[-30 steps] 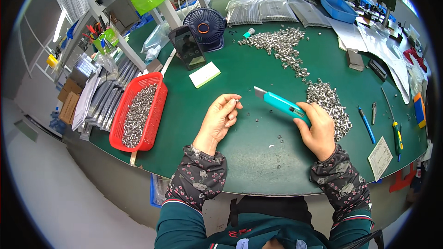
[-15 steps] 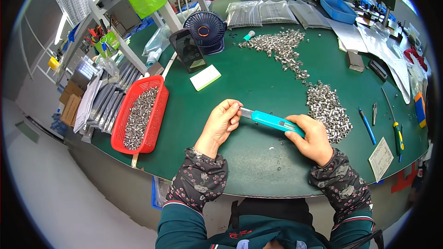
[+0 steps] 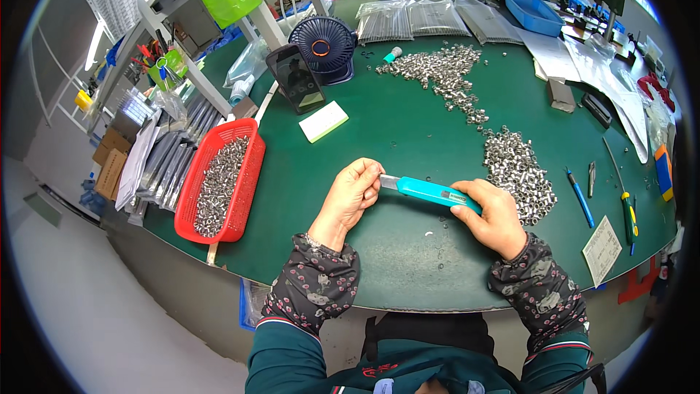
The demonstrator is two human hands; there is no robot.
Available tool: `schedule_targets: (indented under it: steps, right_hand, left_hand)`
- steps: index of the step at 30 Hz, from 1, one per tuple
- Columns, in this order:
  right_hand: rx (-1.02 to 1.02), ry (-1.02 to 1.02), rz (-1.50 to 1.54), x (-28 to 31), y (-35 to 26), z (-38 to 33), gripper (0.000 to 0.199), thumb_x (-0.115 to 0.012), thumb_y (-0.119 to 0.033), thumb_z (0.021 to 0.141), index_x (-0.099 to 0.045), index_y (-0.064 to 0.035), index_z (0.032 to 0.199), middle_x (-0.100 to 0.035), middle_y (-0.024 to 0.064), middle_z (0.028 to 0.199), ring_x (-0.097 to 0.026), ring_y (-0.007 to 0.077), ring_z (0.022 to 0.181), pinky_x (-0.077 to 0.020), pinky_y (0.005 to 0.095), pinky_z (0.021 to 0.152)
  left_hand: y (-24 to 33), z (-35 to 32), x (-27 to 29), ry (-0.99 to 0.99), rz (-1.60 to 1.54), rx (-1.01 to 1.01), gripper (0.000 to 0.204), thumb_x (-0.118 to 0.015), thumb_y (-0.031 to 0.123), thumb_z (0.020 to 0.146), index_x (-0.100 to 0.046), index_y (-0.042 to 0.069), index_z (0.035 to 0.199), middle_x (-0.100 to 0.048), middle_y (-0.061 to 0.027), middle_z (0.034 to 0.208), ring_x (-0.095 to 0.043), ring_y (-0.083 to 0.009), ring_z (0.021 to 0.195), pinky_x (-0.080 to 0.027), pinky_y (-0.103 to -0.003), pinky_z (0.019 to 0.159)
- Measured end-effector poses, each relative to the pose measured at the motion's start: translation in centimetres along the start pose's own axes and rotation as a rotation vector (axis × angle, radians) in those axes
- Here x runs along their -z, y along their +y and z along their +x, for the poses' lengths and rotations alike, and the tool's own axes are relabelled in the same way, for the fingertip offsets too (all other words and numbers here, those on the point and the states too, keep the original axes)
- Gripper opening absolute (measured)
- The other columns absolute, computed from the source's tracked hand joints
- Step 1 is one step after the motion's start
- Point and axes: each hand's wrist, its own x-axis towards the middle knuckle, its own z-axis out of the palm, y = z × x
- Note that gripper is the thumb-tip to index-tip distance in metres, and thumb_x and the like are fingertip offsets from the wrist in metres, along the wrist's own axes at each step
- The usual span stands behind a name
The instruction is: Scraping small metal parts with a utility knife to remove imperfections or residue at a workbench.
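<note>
A turquoise utility knife [image 3: 430, 191] lies across my front, its handle gripped by my right hand [image 3: 494, 217], thumb and fingers closed round the end. Its blade [image 3: 389, 182] sticks out to the left and reaches the fingertips of my left hand [image 3: 353, 193]. Those fingers are closed in a pinch; whatever they hold is hidden. Right of the knife, a heap of small metal sleeves [image 3: 519, 175] lies on the green table [image 3: 350, 248]. Tiny dark scraps lie below the knife.
A red basket [image 3: 254, 168] of small metal parts stands at left. Behind are a phone [image 3: 295, 80], a fan [image 3: 322, 47] and a larger scatter of metal parts [image 3: 445, 69]. To the right lie a blue pen-like tool [image 3: 581, 201], a screwdriver [image 3: 628, 219] and a paper card [image 3: 602, 251].
Both hands and the knife hold almost the same place. The left fingers have shifted very slightly at the blade's end.
</note>
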Motion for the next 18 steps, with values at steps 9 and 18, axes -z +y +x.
schedule_targets:
  steps: [9, 18]
  right_hand:
    - [0.131, 0.113, -0.220, -0.1, -0.7, -0.1, 0.026, -0.062, -0.015, 0.067, -0.054, -0.0084, 0.091, -0.045, 0.0070, 0.066, -0.050, 0.0237, 0.061, -0.0394, 0.0340, 0.049]
    - [0.237, 0.162, -0.304, 0.2, -1.1, 0.2, 0.031, -0.065, -0.009, 0.063, -0.053, -0.0068, 0.092, -0.043, 0.0077, 0.065, -0.049, 0.0235, 0.059, -0.0395, 0.0333, 0.050]
  left_hand:
    - [0.2, -0.3, -0.2, 0.055, 0.121, 0.045, 0.019, -0.046, 0.022, 0.087, -0.048, 0.006, 0.077, -0.042, 0.0015, 0.055, -0.031, -0.0023, 0.041, -0.022, -0.015, 0.034]
    - [0.5, -0.1, 0.1, -0.024, 0.078, 0.142, 0.028, -0.045, 0.030, 0.087, -0.046, 0.008, 0.070, -0.039, 0.0027, 0.050, -0.025, -0.0018, 0.036, -0.018, -0.016, 0.032]
